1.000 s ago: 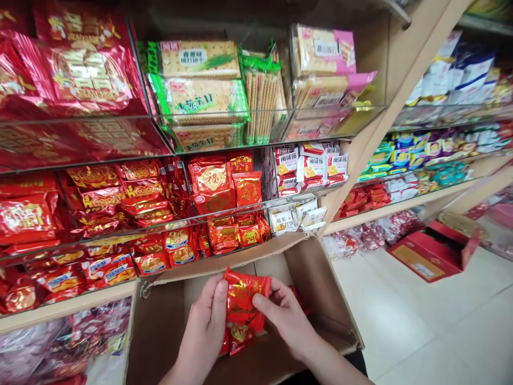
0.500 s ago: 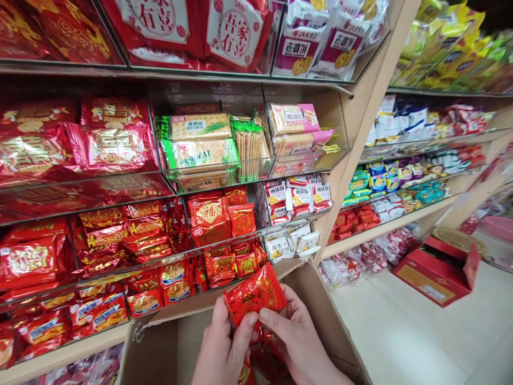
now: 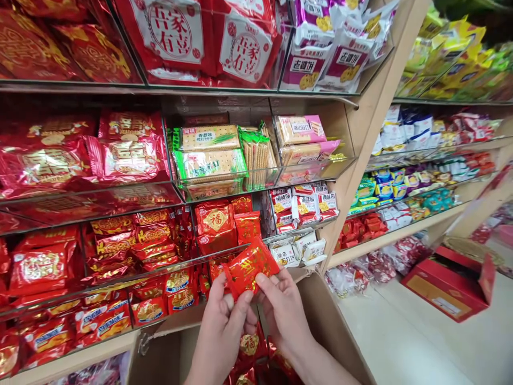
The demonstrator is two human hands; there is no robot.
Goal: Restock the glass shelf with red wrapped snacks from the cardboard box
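Note:
A shiny red snack packet [image 3: 253,268] with gold print is held between my two hands, above an open cardboard box [image 3: 332,315]. The fingers of my left hand [image 3: 224,321] pinch its left end. On the right end, my right hand [image 3: 280,307] grips with the thumb on top and the fingers behind. Below my wrists, more red packets [image 3: 249,345] with gold medallions lie in the box, partly hidden by my arms. Just behind the held packet, similar red packets [image 3: 216,222] fill a shelf compartment.
Tiered shelves with clear dividers hold green cracker packs [image 3: 212,163], white packets [image 3: 286,255] and red double-happiness packs [image 3: 134,158]. A wooden upright [image 3: 371,115] separates another shelf bay on the right. On the tiled floor sits an open red carton [image 3: 444,289], near plastic-wrapped bags [image 3: 377,267].
Both hands have raised the red packet slightly and tilted it, its right end higher. The view has shifted, so the shelves appear lower and further right. More packets in the box now show.

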